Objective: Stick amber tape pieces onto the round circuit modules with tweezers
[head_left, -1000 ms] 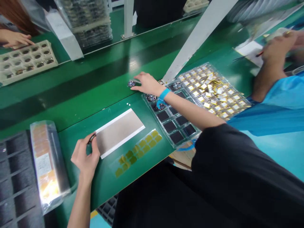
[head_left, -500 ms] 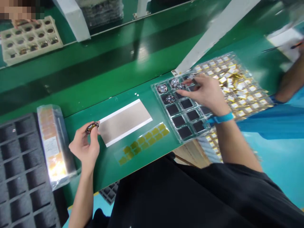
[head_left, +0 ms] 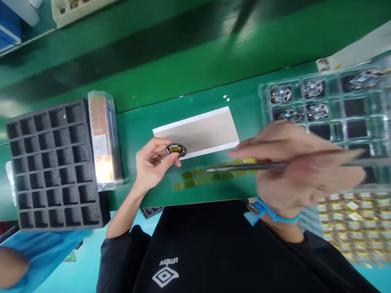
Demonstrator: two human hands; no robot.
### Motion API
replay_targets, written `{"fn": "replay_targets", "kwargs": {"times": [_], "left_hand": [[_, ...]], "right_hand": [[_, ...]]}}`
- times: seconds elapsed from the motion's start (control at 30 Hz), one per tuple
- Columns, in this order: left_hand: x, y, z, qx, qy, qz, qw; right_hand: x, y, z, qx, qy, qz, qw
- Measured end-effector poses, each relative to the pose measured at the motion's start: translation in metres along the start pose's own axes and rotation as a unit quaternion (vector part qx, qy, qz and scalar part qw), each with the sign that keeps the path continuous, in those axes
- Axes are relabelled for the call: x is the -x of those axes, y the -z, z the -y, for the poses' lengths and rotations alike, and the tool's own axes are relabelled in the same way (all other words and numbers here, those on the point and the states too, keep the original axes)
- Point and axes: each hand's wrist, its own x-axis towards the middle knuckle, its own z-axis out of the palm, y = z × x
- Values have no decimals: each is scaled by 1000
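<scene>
My left hand [head_left: 154,162] pinches a round black-rimmed part [head_left: 176,150] with a yellowish centre, over the left end of a beige sheet with white edges [head_left: 198,132]. My right hand [head_left: 293,167], blurred by motion, holds a thin dark pointed tool, apparently tweezers [head_left: 238,167], its tip pointing left. Below that tip lies a clear strip with yellow pieces [head_left: 189,179]. Behind my right hand, a clear plastic tray [head_left: 332,118] holds several round parts [head_left: 280,94] in its upper compartments; some of it is hidden by the hand.
A dark grey compartment tray [head_left: 55,162] and a plastic-wrapped package [head_left: 104,142] lie at the left. Rows of small yellow-edged pieces [head_left: 357,219] are at the lower right. Another person's arm [head_left: 14,266] shows at the lower left, and a cream tray [head_left: 73,12] at the top.
The view has shifted. My right hand has left the round parts in the clear tray and moved left, now with the tool in it. My left hand still holds its round part.
</scene>
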Motion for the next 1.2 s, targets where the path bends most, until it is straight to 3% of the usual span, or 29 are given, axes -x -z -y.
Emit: {"fn": "replay_targets", "kwargs": {"times": [0.13,0.2,0.33,0.63,0.8,0.87,1.03,1.2], "left_hand": [[2,0,1,63,45,5,997],[1,1,2,73,69,19,995],[3,3,0,78,104,38,991],[5,4,-5,66,146,53,986],[5,3,-6,87,127,59,986],[5,3,-5,96,116,62,987],[4,1,-3,143,87,67,984],[3,1,-2,145,84,72,983]], "right_hand": [[-6,-22,-11,-61,-26,31,997],[-7,-25,-22,-98,5,51,994],[-1,-35,-39,-113,66,23,991],[3,-36,-31,-95,71,94,989],[2,-28,-30,-67,73,147,984],[0,-28,-30,-70,72,148,984],[-7,-34,-33,-94,154,134,974],[-8,-34,-33,-89,152,124,976]]}}
